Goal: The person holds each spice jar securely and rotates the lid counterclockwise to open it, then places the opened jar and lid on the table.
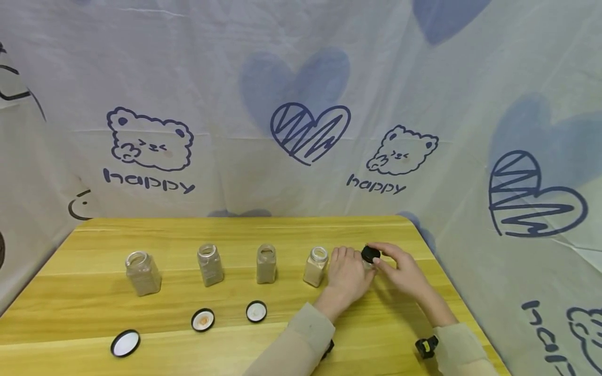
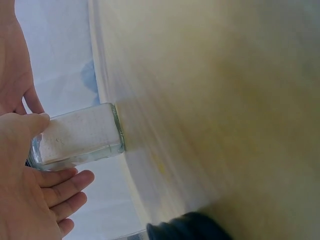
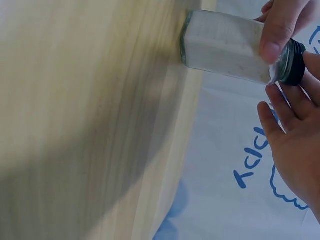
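Observation:
A square glass jar (image 2: pixel 82 132) filled with pale powder stands upright on the wooden table, near its right end. My left hand (image 1: pixel 347 274) holds this jar near its neck, the thumb along one side in the left wrist view. On top of the jar is a black lid (image 1: pixel 370 254), which my right hand (image 1: pixel 404 269) pinches between thumb and fingers. The right wrist view shows the lid (image 3: pixel 295 62) at the jar's mouth; whether it is screwed tight cannot be told. Just left of my left hand stands an open jar (image 1: pixel 315 266) of cream-coloured powder.
Three more open glass jars stand to the left, among them a large one (image 1: pixel 143 274). Nearer the front lie black-rimmed lids, white inside up: one at left (image 1: pixel 125 343), one stained (image 1: pixel 203 320), one small (image 1: pixel 256 312). A printed cloth (image 1: pixel 226 156) hangs behind the table.

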A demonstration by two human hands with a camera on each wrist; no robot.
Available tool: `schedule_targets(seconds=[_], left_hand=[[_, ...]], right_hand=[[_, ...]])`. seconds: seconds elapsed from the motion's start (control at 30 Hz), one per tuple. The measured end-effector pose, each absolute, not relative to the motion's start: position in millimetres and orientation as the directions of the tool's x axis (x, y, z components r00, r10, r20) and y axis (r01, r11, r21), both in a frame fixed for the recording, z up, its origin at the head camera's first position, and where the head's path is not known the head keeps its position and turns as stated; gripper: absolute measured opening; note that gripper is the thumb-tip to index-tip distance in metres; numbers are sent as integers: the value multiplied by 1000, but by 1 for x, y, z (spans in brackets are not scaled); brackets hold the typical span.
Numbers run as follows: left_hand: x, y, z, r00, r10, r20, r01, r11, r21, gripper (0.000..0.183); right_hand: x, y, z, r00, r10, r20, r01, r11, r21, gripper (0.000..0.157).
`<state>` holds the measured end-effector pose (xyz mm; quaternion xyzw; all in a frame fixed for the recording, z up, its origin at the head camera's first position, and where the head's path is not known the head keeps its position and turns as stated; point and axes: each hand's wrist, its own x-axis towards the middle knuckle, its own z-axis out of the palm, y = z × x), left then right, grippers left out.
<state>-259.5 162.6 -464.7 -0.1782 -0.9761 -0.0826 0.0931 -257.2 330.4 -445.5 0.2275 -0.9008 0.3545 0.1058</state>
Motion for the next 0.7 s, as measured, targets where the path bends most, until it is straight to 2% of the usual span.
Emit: schedule_targets(seconds=[0.13,0.43,0.7], left_hand=[[-259,162,-464,-918,340,202,369,920,132,60],[-259,160,-462,-924,340,177,366,920,138,58],[-259,161,-461,-928,337,159,361,920,155,58]], right_hand=[[-257,328,-443,-874,-338,350,-486,627,-608,38],[-261,316,-441,-886,-232,401,-442,683,-581,29],[-260,314,-437,-891,-248,380,-433,716,-547,28]])
